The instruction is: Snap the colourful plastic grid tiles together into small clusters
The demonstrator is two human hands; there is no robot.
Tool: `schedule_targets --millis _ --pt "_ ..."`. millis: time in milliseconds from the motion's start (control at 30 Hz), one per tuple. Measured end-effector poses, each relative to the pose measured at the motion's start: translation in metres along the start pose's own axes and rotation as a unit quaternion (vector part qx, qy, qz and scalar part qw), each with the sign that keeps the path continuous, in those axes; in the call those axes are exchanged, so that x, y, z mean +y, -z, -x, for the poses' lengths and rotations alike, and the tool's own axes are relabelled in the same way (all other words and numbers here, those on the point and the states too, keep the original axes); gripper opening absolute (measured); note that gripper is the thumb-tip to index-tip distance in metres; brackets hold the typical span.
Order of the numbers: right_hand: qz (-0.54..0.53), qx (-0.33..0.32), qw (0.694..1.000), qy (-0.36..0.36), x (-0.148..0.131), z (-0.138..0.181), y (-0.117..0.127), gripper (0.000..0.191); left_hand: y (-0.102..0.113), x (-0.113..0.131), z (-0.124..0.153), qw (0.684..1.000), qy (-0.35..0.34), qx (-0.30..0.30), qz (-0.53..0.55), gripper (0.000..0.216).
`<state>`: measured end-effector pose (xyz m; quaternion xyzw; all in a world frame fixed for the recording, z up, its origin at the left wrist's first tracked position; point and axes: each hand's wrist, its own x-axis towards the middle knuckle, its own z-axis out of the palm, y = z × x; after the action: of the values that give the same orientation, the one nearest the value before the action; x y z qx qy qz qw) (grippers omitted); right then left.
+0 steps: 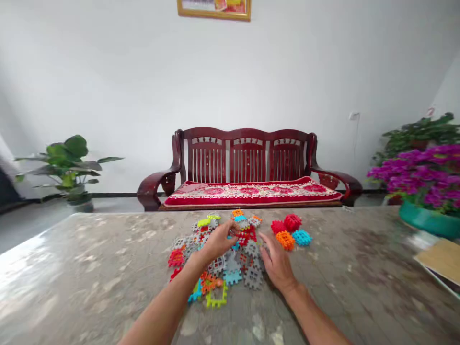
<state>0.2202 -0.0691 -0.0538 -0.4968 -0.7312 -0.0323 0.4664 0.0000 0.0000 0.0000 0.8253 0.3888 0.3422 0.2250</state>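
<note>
A heap of flat interlocking plastic pieces [230, 275] in grey, red, orange, blue and yellow-green lies on the marbled table [108, 268]. My left hand [217, 242] reaches into the heap, fingers curled in a pinch around a small piece among the red and blue ones. My right hand [276, 261] rests palm down on the heap's right edge, fingers stretched over grey pieces. Just right of it stands a cluster of assembled balls [291, 232]: two red, one orange, one blue.
A dark red wooden bench [247, 163] with a red cushion stands behind the table. A potted green plant [70, 170] is at the far left. A teal pot of purple flowers [424, 187] and a tan book [442, 258] sit at the table's right edge.
</note>
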Motion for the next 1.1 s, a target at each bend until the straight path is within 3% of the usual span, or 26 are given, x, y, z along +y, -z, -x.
schedule_targets --millis 333,500,667,833,1000,1100 --pt "-0.017 -0.041 0.999 -0.003 -0.028 -0.008 -0.009 0.032 -0.018 0.009 0.008 0.999 -0.021 -0.036 0.029 0.03" --pt "-0.052 0.01 0.998 -0.041 -0.022 -0.008 -0.01 0.033 -0.011 0.012 0.013 0.999 -0.014 -0.037 -0.029 0.031" --pt "-0.082 0.075 0.986 -0.124 -0.009 -0.008 -0.007 0.047 0.013 0.001 0.025 0.997 0.021 0.057 -0.04 0.027" --pt "-0.056 0.011 0.987 -0.152 -0.006 -0.006 0.0 0.04 0.059 -0.031 0.059 0.977 0.1 0.179 -0.063 0.025" --pt "0.021 -0.037 0.989 -0.141 -0.009 -0.002 0.008 0.042 0.093 -0.069 0.111 0.898 0.265 0.333 -0.113 0.032" --pt "0.02 -0.06 0.989 -0.132 -0.007 -0.001 0.012 0.049 0.1 -0.085 0.128 0.867 0.359 0.331 -0.101 0.033"
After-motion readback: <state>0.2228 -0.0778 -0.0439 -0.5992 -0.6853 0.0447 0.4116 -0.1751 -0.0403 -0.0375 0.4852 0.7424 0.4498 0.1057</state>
